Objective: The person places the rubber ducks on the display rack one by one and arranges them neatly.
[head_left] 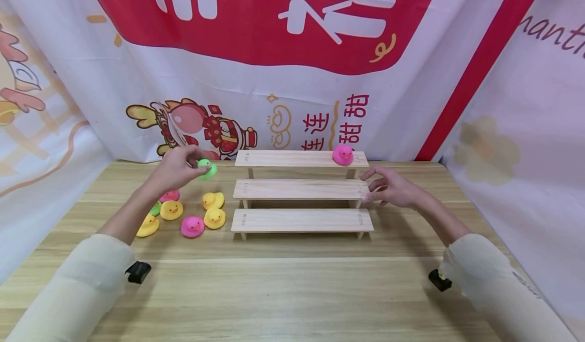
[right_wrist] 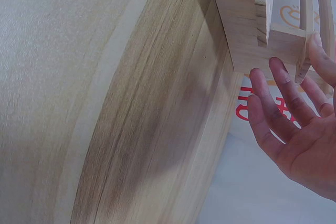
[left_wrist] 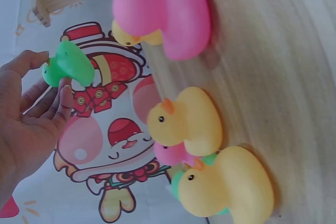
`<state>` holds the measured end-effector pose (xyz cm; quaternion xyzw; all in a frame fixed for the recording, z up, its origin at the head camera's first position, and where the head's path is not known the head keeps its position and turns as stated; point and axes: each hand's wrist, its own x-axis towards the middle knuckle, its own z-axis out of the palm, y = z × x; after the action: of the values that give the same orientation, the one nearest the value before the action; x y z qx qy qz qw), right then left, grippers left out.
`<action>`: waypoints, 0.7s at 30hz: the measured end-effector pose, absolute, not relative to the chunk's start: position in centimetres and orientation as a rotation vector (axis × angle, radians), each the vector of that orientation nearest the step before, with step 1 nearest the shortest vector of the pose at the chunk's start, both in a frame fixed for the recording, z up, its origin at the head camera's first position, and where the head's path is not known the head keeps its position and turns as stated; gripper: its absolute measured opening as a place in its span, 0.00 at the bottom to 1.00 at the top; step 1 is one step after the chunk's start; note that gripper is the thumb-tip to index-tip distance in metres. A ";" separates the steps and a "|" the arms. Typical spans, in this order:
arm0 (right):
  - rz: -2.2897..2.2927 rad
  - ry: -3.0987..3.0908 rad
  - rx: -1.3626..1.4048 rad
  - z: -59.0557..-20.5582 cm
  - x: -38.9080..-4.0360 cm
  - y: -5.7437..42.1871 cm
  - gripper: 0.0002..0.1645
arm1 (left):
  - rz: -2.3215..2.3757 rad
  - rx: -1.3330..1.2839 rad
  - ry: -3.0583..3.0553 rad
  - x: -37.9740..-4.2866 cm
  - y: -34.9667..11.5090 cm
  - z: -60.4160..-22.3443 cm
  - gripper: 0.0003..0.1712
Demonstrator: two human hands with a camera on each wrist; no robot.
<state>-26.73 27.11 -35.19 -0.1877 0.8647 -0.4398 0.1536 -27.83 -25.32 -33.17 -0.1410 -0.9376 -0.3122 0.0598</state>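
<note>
My left hand pinches a green rubber duck between thumb and fingers, raised at the left of a three-step wooden shelf. In the left wrist view the green duck is tilted, with fingertips on both sides of it. A pink rubber duck sits on the top step near its right end. At the shelf's right side is my right hand, fingers loosely bent and spread. The right wrist view shows its thumb right at the end of a step, with the palm holding nothing.
Left of the shelf, several ducks stand on the wooden table: yellow ducks, a pink duck, another pink one and a partly hidden green one. A printed white and red cloth hangs behind.
</note>
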 end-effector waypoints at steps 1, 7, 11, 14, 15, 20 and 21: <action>-1.261 2.480 -0.537 -35.2 -26.7 27.1 0.30 | -0.948 -0.431 -2.831 -27.8 -25.2 -33.1 0.18; -1.268 2.482 -0.535 -35.2 -26.7 27.1 0.30 | -0.960 -0.470 -2.773 -27.4 -24.5 -32.1 0.16; -1.273 2.472 -0.539 -35.3 -26.7 27.1 0.30 | -0.944 -0.487 -2.741 -27.2 -23.9 -31.4 0.16; -1.273 2.464 -0.539 -35.3 -26.7 27.1 0.30 | -0.924 -0.500 -2.722 -27.2 -23.5 -31.0 0.16; -1.272 2.466 -0.531 -35.3 -26.7 27.1 0.30 | -0.923 -0.506 -2.717 -27.2 -23.4 -30.8 0.16; -1.253 2.482 -0.535 -35.3 -26.7 27.2 0.30 | -0.929 -0.521 -2.705 -27.1 -22.7 -30.1 0.17; -1.251 2.484 -0.535 -35.3 -26.7 27.2 0.30 | -0.930 -0.519 -2.703 -27.1 -22.6 -30.0 0.17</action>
<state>-26.71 27.18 -35.30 -0.1867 0.8665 -0.4365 0.1539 -27.12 -22.57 -29.96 -0.1773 -0.9239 -0.3178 0.1178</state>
